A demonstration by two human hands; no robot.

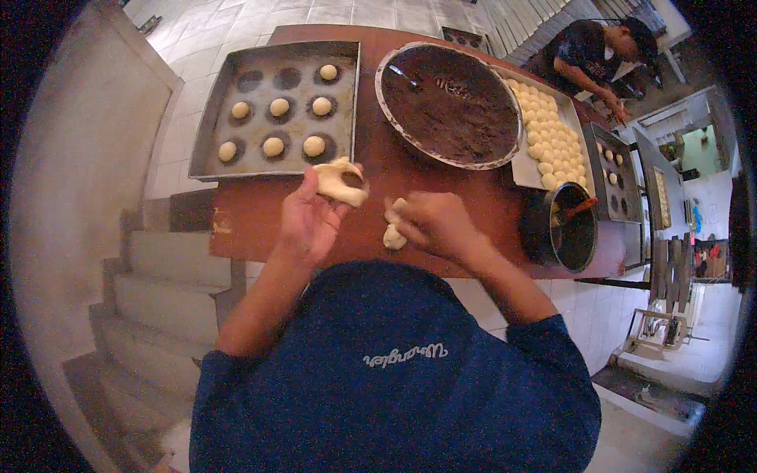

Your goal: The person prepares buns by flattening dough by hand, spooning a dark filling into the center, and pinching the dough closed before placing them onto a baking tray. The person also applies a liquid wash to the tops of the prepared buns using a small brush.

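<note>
My left hand (306, 223) is raised over the front of the table, its thumb and fingers closed round a flattened piece of dough (334, 190). A dark filling (352, 180) shows in the dough's middle, and the dough's edges curl up about it. To the right, my right hand (435, 222) is slightly blurred, with its fingers closed on a second lump of pale dough (393, 237) low over the table. Just beyond my left hand stands a square metal baking tray (195, 158) holding several round dough balls (273, 147) on dark round patches.
A wide bowl (441, 102) of dark filling stands at the centre back. Beside it lies a tray of dough balls (548, 130). A black pot (574, 240) with a red-handled tool stands right. Another person (587, 67) works beyond the reddish-brown table (260, 236). Steps (173, 260) descend at left.
</note>
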